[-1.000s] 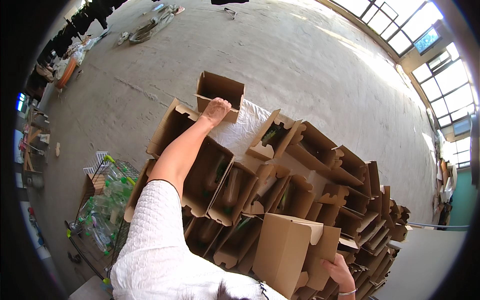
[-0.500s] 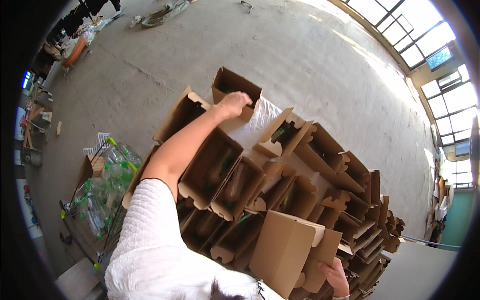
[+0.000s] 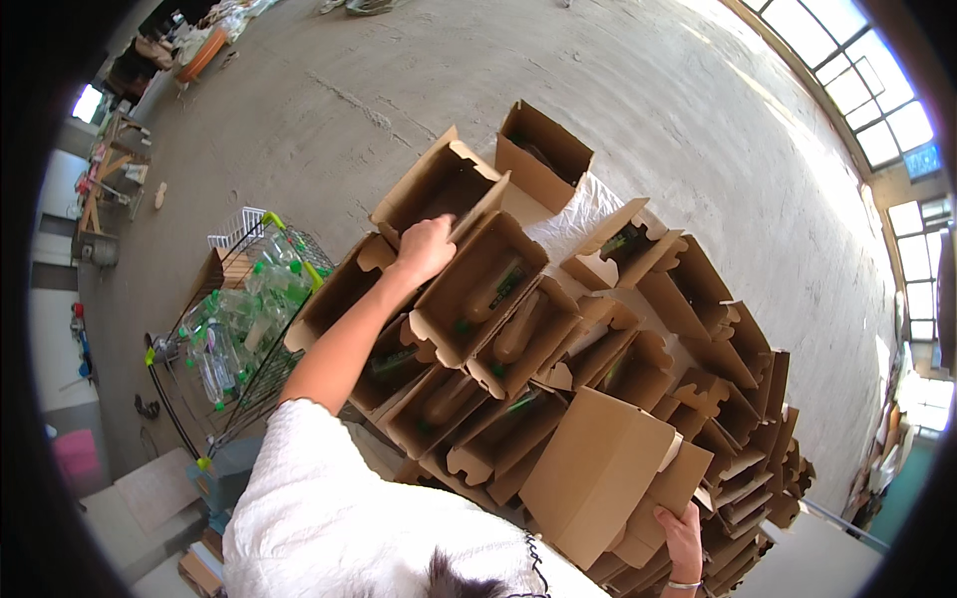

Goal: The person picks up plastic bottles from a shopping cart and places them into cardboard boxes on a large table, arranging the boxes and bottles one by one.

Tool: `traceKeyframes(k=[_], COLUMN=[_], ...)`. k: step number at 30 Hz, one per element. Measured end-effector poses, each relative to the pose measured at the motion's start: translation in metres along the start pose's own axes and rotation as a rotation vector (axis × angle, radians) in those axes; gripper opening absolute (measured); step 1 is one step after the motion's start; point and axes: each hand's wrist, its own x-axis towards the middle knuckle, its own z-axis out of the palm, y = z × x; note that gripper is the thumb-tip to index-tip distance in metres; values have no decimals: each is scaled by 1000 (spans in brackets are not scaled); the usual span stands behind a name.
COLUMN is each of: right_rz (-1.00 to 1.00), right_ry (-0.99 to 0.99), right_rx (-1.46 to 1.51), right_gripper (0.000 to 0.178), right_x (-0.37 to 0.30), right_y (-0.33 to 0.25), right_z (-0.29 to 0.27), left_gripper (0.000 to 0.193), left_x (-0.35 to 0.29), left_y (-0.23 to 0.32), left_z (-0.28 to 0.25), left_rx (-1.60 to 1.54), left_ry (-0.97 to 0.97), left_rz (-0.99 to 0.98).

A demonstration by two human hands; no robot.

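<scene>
Several open brown cardboard boxes (image 3: 518,329) lie packed side by side in a stack, with green-labelled bottles lying inside some of them. My left hand (image 3: 424,249) reaches forward and grips the rim of one open box (image 3: 483,274) at the near-left part of the stack. Beyond it stands another open box (image 3: 538,149) at the far end. At the lower right my right hand (image 3: 683,538) holds a folded cardboard box (image 3: 598,473) by its lower flap, tilted above the stack. A white plastic sheet (image 3: 583,204) shows between boxes.
A wire shopping cart (image 3: 239,319) full of clear bottles with green caps stands left of the stack. Bare concrete floor (image 3: 638,90) spreads beyond. Tables and clutter sit at the far left (image 3: 110,169). Large windows (image 3: 887,110) line the right wall.
My left hand has drawn back from the far open box to the rim of a nearer one. My right hand still holds its box at the lower right.
</scene>
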Motion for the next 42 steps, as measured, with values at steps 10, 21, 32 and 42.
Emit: traceKeyframes(k=[10, 21, 32, 42], right_rz=[-75, -99, -68, -91], right_ry=[7, 37, 30, 39], right_rx=[-102, -27, -77, -65], right_gripper=[13, 5, 14, 7], right_x=[-21, -32, -30, -29], right_y=[-1, 5, 13, 14], right_z=[-1, 14, 6, 7], left_gripper=[13, 19, 30, 35], left_x=[4, 76, 114, 116], left_y=[8, -39, -47, -48], left_z=[8, -73, -54, -28], left_rx=[31, 138, 171, 22], left_ry=[56, -237, -182, -31], left_rz=[171, 545, 639, 738])
